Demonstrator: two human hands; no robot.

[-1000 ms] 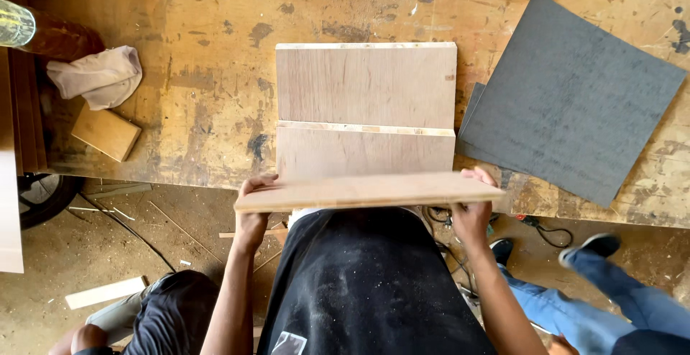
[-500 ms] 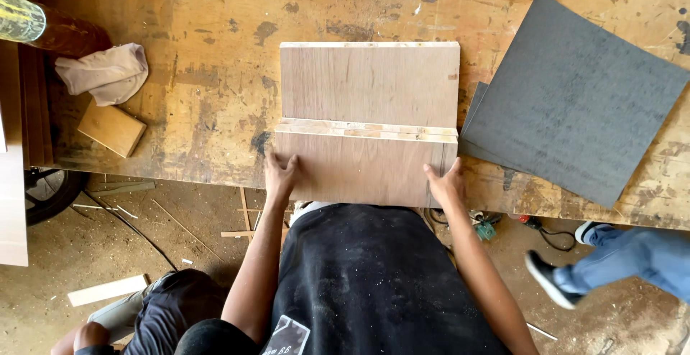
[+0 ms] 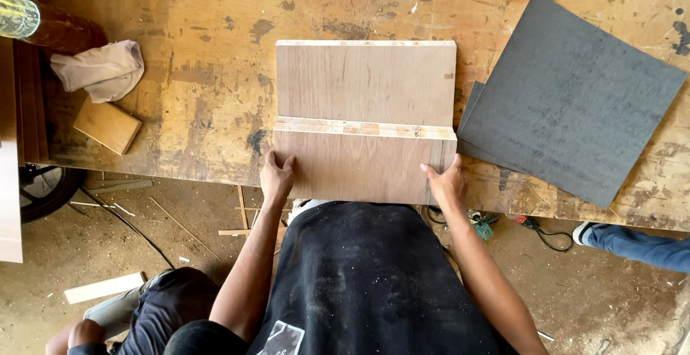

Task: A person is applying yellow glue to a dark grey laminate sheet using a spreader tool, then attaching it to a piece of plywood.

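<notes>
Pressing down on the near panel of a stack of plywood boards (image 3: 365,121), the person works at the front edge of the desk (image 3: 208,96), both hands flat rather than closed around anything. The left hand (image 3: 276,175) rests on the panel's near-left corner, fingers pointing away from the body; the right hand (image 3: 447,182) sits at the near-right corner, fingers spread along the board's right edge. Neither grip curls under the wood: the palms and fingers lie open on top and against the sides.

The boards lie directly ahead of the torso, between the two hands, with the long axis running left to right, parallel to the desk's front edge. The upper panel stops short of the lower one, leaving a raw strip of edge (image 3: 363,128) showing across the middle. Both hands are equally near, one at each end of that axis.

Dark sheets of sandpaper (image 3: 575,96) lie just right of the boards, nearly touching. A small wood block (image 3: 108,125) and a crumpled cloth (image 3: 100,69) sit well apart at left.
</notes>
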